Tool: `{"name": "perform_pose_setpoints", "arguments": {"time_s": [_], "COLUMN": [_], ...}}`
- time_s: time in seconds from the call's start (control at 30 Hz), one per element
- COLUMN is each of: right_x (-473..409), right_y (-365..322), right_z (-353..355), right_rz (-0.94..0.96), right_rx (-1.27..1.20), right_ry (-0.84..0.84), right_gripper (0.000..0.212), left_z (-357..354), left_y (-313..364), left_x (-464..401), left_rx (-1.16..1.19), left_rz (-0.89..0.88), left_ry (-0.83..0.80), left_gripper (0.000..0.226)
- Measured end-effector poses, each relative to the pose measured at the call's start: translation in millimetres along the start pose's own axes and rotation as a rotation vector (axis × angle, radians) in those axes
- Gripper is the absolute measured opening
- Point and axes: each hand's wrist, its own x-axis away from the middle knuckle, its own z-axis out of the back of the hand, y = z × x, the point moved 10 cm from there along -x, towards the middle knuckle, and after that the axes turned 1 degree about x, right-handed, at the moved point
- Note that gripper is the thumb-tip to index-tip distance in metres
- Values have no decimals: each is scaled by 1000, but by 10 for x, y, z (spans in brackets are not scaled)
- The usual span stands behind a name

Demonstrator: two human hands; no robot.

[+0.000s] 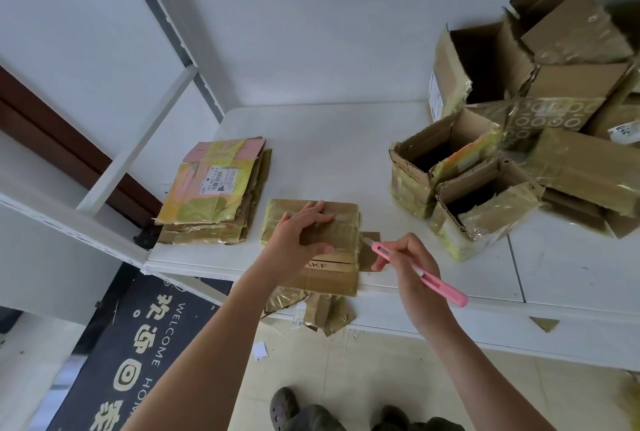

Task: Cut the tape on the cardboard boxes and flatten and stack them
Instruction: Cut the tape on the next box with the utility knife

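Cut at a taped box on the white table (346, 139), seen from above.

Pressed the left hand (300, 230) down on the flattened cardboard box (341, 240) at the table's near edge, fingers spread over its taped top. Held a pink utility knife (419, 271) in the right hand (410, 266), blade tip at the box's right edge. Left a stack of flattened boxes (216, 195) just to the left. Kept a heap of open boxes (512, 153) far right. Showed a black doormat (138, 354) below.

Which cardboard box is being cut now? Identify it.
The flattened box at the table's front edge, pressed by the left hand; the right hand's pink cutter meets its side.
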Motion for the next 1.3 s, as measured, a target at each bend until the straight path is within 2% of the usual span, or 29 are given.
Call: {"name": "perform_pose_setpoints", "arguments": {"time_s": [0.07,0.37,0.5,0.57,0.63,0.7,0.73,0.77,0.83,0.87,0.93,1.0,1.07,1.17,1.23,1.3], "right_x": [-97,2,7,-94,-261,-407,-474,-529,-583,-602,-658,-705,-729,-653,-552,-418], "right_y": [-44,50,-59,-78,-81,67,195,295,357,337,159,-80,-236,-286,-289,-268], "right_z": [14,-154,-27,81,117,-2,-34,-25,6,3,-94,-308,-634,-948,-1014,-1029], "right_rz": [12,-43,28,93,206,297,280,244,185,165,201,286,281,231,237,220], "right_rx": [-9,86,182,372,814,1287,1471,1604,1715,1717,1536,1134,821,820,888,948], "right_ry": [42,-44,-73,-50,-64,-231,-336,-412,-448,-433,-332,-264,-336,-397,-382,-365], "right_gripper": [13,15,13,12,11,25,34,43,55,62,62,51,42,38,36,35], "left_z": [2,28,29,25,47,92,117,136,150,149,142,149,220,464,588,624], "left_y": [-14,-42,-37,-51,-83,-122,-133,-140,-145,-146,-138,-115,-111,-214,-423,-632], "left_x": [-5,-21,-45,-46,-42,-46,-51,-54,-58,-59,-61,-66,-58,-10,90,219], "left_rx": [6,17,-17,-29,-17,-3,-5,-13,-36,-42,-45,-75,-174,-244,-135,39], "left_rz": [-2,-27,-43,-60,-75,-77,-81,-88,-107,-115,-122,-122,-112,24,223,397], "left_ry": [-6,-17,-67,-104,-134,-140,-134,-127,-111,-103,-83,-56,10,190,265,307], "left_gripper": [56,56,58,58,54,47,43,40,38,38,39,41,45,62,83,89]}}
